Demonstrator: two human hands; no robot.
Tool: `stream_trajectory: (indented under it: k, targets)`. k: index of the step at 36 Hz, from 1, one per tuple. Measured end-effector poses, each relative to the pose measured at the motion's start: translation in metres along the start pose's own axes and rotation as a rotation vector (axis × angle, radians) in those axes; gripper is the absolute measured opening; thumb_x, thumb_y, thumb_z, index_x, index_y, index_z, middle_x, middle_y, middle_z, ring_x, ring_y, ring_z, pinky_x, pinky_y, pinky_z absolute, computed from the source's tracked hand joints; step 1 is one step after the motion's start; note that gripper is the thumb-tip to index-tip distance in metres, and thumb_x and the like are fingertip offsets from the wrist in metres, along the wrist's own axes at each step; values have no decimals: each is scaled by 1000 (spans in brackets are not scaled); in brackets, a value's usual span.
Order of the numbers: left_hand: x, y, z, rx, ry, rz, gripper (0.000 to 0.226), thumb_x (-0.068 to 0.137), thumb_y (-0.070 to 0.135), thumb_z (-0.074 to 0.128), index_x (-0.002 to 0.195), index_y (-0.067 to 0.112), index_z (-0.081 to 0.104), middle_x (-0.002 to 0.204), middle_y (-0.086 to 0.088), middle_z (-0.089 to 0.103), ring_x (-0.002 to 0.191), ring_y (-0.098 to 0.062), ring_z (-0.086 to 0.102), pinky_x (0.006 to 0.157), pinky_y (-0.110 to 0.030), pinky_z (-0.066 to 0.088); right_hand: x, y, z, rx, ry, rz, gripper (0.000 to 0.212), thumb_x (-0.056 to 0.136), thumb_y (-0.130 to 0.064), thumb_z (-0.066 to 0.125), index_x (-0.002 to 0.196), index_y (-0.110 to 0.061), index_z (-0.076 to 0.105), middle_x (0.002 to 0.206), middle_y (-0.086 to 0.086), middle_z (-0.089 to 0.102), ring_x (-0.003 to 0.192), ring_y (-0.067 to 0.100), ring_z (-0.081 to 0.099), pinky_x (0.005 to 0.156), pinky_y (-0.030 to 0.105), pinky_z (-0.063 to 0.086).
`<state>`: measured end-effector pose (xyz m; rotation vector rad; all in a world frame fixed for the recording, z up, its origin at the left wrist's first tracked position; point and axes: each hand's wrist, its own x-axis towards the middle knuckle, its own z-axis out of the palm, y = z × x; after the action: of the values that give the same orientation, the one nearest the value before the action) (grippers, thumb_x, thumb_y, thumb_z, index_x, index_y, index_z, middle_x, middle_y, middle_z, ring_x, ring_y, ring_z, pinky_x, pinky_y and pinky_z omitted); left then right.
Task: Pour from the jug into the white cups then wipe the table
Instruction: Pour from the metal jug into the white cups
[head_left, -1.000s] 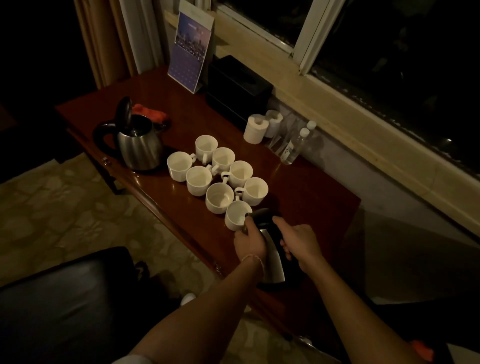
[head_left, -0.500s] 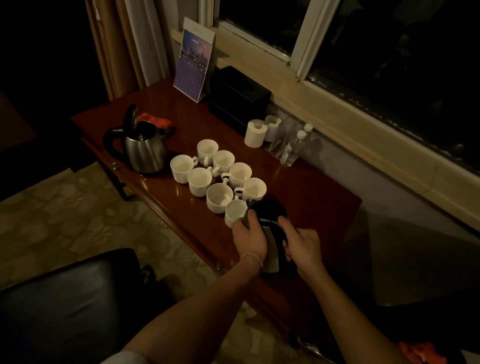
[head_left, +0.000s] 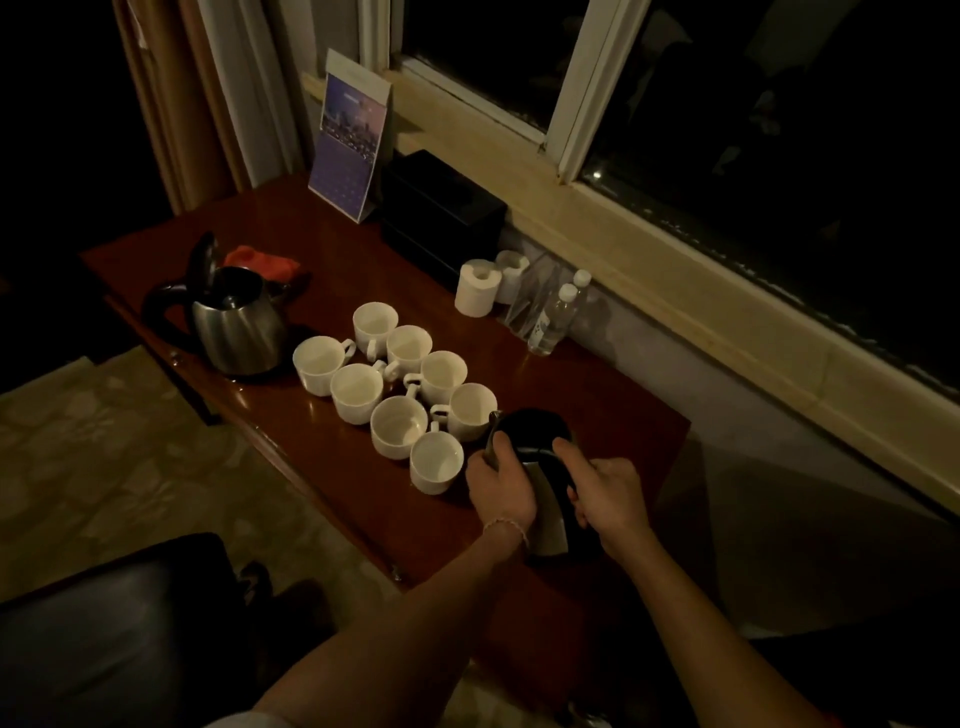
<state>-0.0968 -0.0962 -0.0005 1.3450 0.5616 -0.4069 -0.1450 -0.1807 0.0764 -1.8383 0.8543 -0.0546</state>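
Jug (head_left: 540, 467) sits between both hands near the surface's (head_left: 322, 249) front edge, beside the nearest cup (head_left: 435, 463). Left hand (head_left: 501, 486) grips its body, right hand (head_left: 605, 496) grips the handle side.

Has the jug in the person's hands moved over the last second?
Yes. The jug, held by the left hand and right hand, has tipped forward, its spout nearer the closest white cup than before.
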Motion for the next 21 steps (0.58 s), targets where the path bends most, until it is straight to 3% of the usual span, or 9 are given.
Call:
stream_trajectory:
  k: [5,21]
  targets:
    - [13,6,16,-17,21,-34,49,105,51,46,122,8,62,116,-7,67,103,-21,62,86,-35,43,23,-5,-2,-31,-10,9,65,90,-48,71,35,-22,48,49,5,52,42,16,44,51,34,36]
    - [37,8,32,-52,176,-91,58,103,59,44,124,9,64,120,-9,68,112,-27,63,89,-38,43,71,-17,5,-157,-166,-8,57,89,-49,70,46,-14,56,50,4,59,45,18,51,53,36,42]
